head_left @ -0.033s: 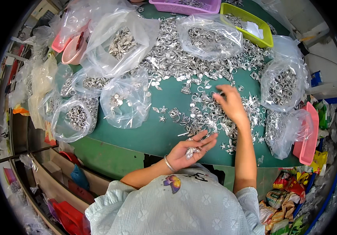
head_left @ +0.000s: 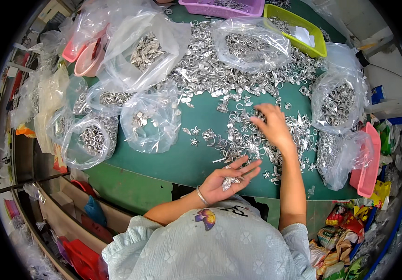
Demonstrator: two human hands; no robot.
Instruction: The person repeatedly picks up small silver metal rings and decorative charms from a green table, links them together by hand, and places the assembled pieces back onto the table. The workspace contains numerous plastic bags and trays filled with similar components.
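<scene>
My left hand (head_left: 223, 183) is palm up near the table's front edge, with a few silver leaf-shaped metal pieces (head_left: 229, 182) resting in it. Its fingers are half curled around them, and a silver bangle circles the wrist. Over the small heap of mixed silver pieces (head_left: 238, 133), my right hand (head_left: 273, 125) hovers or touches, its thumb and fingers apart and nothing visible between them. Rings, flower shapes and leaf shapes make up that heap. A few flower-shaped pieces (head_left: 194, 141) lie singly to its left on the green table (head_left: 177, 163).
Behind the heap spreads a larger pile of silver rings (head_left: 201, 77). Open clear bags of pieces stand around it, including a leaf-filled bag (head_left: 147, 51) and a right-hand bag (head_left: 338, 105). A purple basket (head_left: 224, 11), a yellow-green basket (head_left: 320, 44) and a pink basket (head_left: 369, 163) edge the table.
My right hand has shifted slightly down and left over the heap. My left hand stays nearly in place with the leaf-shaped pieces.
</scene>
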